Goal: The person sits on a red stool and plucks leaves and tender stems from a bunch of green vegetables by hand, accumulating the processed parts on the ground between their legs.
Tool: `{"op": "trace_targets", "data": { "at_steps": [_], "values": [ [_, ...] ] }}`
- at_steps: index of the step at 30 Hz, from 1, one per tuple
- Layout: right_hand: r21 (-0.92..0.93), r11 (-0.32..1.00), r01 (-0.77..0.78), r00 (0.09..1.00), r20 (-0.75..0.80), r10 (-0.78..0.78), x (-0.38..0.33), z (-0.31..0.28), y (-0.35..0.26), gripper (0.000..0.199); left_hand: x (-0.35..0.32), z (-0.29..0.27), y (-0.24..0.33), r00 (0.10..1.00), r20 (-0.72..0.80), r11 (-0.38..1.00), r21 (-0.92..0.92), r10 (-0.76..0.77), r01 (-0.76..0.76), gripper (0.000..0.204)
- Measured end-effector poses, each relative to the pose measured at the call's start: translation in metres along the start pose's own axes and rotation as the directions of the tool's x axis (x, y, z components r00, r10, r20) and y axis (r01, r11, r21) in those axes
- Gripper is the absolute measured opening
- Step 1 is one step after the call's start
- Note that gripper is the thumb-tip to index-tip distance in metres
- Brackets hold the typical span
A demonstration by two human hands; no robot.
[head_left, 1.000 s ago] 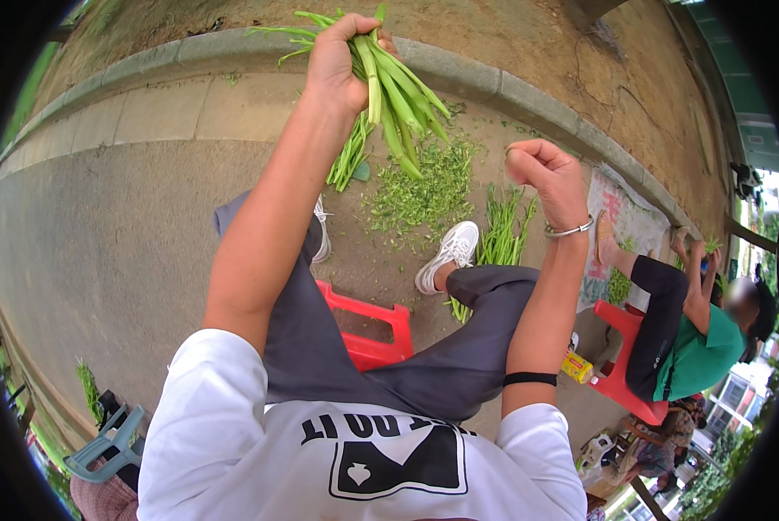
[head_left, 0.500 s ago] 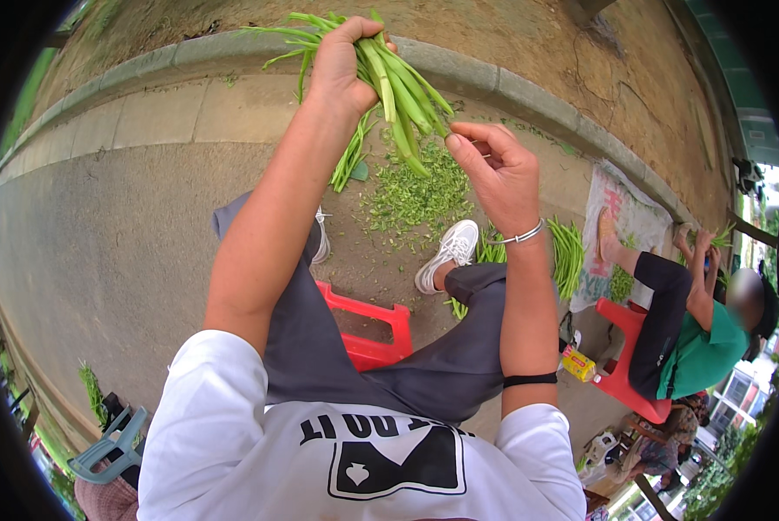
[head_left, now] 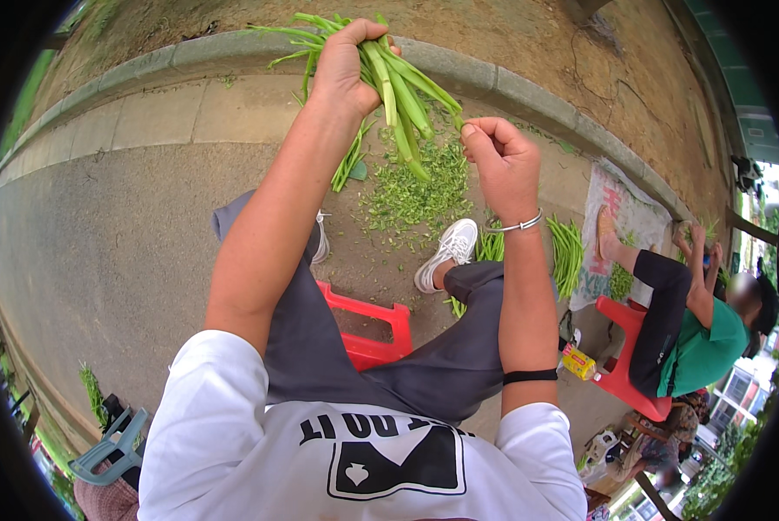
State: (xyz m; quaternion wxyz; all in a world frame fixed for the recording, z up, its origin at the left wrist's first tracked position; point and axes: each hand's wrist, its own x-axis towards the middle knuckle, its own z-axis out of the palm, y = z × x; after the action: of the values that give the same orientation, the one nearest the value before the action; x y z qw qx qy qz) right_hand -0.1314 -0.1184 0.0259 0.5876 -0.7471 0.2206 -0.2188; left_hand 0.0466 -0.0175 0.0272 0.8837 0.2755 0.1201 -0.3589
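Observation:
My left hand (head_left: 344, 71) is wrapped round a bunch of long green vegetable stalks (head_left: 407, 95), held up in front of me. Their thin ends fan out to the left and the thicker pale-green ends hang down to the right. With thumb and forefinger, my right hand (head_left: 504, 165) pinches the tip of one stalk at the bunch's right side. Below the bunch, a scatter of chopped green bits (head_left: 415, 195) covers the ground. Another small bundle of stalks (head_left: 348, 161) lies to the left of these bits.
A red plastic stool (head_left: 381, 352) is between my legs. More stalks (head_left: 566, 256) lie by my right foot, near a white printed sack (head_left: 611, 204). A person in green (head_left: 706, 352) sits on a red stool at the right, a yellow-labelled bottle (head_left: 580, 363) beside it. A stone curb (head_left: 528, 95) runs beyond.
My right hand has shifted slightly to the right and its fingers have curled in more, drawing on the stalk's tip. My left hand and the bunch have barely moved.

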Motion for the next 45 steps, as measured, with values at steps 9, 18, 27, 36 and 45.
{"op": "trace_targets", "data": {
  "at_steps": [9,18,27,36,45],
  "values": [
    [0.313,0.934,-0.174,0.967,-0.125,0.222,0.009,-0.001,0.004,0.01,0.0,0.001,-0.006,1.0,0.019,0.999,-0.023,-0.023,0.024,0.012],
    [0.369,0.927,-0.064,0.87,-0.435,0.233,0.027,-0.055,0.015,0.012,0.006,-0.003,0.011,0.998,0.056,0.991,-0.131,-0.004,0.011,0.009],
    [-0.319,0.934,-0.161,0.987,-0.045,0.155,0.005,-0.055,0.015,0.017,0.01,-0.014,0.022,0.955,0.223,0.945,-0.216,-0.195,0.244,0.01],
    [0.067,0.991,-0.115,0.992,0.053,0.111,-0.004,-0.016,-0.012,0.018,0.011,-0.011,0.019,0.906,0.294,0.886,-0.263,-0.305,0.383,0.01],
    [0.141,0.985,-0.098,0.99,0.119,0.081,-0.007,-0.003,-0.012,0.024,0.011,-0.009,0.014,0.869,0.349,0.854,-0.261,-0.351,0.45,0.008]
  ]
}}
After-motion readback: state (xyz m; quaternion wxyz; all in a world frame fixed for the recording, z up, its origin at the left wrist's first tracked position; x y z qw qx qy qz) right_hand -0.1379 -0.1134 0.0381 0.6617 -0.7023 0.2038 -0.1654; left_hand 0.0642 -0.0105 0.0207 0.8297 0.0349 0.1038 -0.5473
